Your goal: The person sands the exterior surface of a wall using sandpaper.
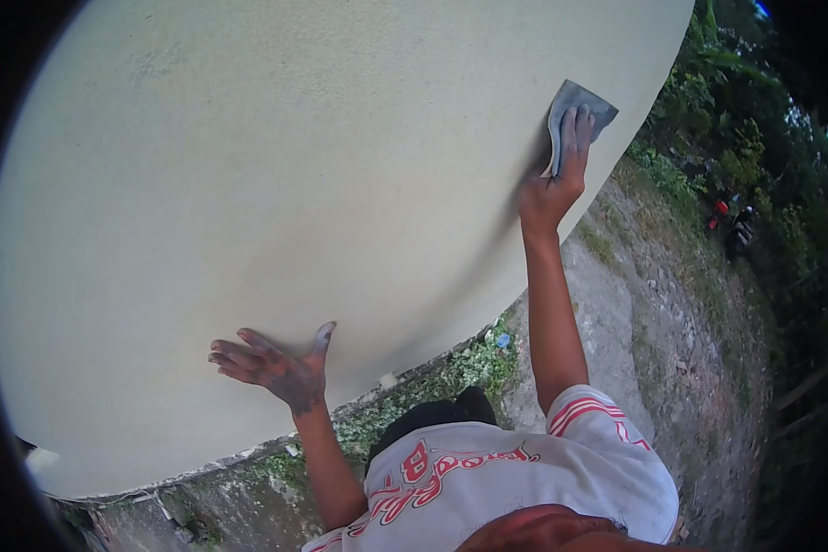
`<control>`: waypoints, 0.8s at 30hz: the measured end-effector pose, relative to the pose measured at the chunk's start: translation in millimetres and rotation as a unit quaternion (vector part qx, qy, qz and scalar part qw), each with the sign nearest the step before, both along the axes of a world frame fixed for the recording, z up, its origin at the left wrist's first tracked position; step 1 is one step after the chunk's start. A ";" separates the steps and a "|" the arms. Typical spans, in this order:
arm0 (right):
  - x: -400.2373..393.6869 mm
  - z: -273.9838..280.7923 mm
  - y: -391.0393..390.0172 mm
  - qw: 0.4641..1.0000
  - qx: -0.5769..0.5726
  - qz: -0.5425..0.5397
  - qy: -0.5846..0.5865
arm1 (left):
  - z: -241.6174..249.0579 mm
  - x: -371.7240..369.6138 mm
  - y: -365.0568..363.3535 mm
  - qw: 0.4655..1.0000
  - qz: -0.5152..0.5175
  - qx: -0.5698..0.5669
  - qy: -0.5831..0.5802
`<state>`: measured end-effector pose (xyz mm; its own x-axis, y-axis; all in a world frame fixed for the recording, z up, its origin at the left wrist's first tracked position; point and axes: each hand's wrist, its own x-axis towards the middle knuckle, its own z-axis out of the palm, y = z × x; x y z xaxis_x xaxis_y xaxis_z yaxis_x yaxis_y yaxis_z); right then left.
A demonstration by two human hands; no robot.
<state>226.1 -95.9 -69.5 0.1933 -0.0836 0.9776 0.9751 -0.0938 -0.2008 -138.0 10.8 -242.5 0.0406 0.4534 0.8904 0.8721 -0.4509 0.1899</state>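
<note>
A pale cream wall (340, 184) fills most of the view. At the upper right, my right hand (561, 170) presses a folded grey sheet (587, 99), like sandpaper, flat against the wall near its right edge, fingers on top of it. Lower down and to the left, my left hand (281, 363) has its fingers and thumb spread on or close to the wall, with nothing in it. Dark and reddish stains cover that hand.
Green plants (469, 373) grow along the wall's base. Beyond the wall's right edge lies a rough dirt and concrete path (607, 304). Bushes (718, 110) and a red and dark object (719, 210) stand at the far right.
</note>
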 end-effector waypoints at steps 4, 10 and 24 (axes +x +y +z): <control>-6.3 1.9 2.1 0.999 0.025 0.004 0.036 | -5.9 0.7 2.8 1.000 0.000 0.001 -0.003; -46.6 -67.4 -41.8 0.966 0.007 0.113 0.231 | -7.2 0.4 4.3 1.000 0.008 0.004 0.005; -51.6 -66.4 -102.3 0.788 0.342 0.298 0.417 | -0.1 -6.4 -8.6 1.000 -0.007 0.002 0.022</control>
